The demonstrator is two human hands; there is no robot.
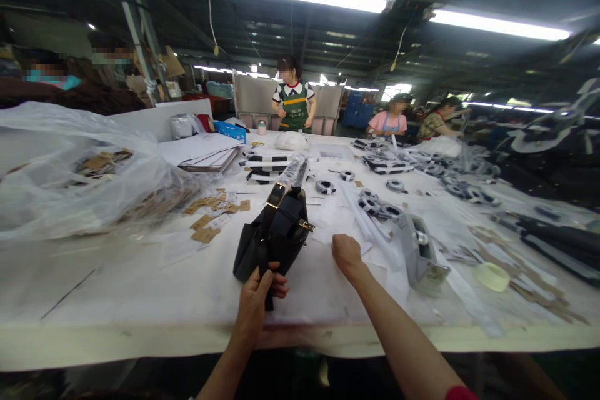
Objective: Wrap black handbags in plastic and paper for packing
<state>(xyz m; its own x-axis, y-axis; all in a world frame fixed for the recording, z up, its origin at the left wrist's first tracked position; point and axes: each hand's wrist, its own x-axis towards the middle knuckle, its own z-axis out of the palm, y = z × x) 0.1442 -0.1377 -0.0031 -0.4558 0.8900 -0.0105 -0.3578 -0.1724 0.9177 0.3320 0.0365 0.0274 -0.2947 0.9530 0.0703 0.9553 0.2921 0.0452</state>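
Left hand (255,306) is closed around the lower end of a black handbag (274,240), fingers wrapped tight, with the bag held over the counter (140,337) near its front edge and its top pointing away from me. Gold buckle (275,195) on top, a smaller gold clasp (305,225) on the right side, and a plastic-wrapped strap (294,172) sticks up past it. Right hand (347,256) is curled loosely, holding nothing, just right of the bag and not touching it, over white paper (328,300). Nearby on the right: a gray boxy piece (419,247) and coiled straps (375,205). On the left: cardboard tags (202,228) and a big clear plastic bag (60,175). Co-worker (294,97) stands at the far end of the counter.
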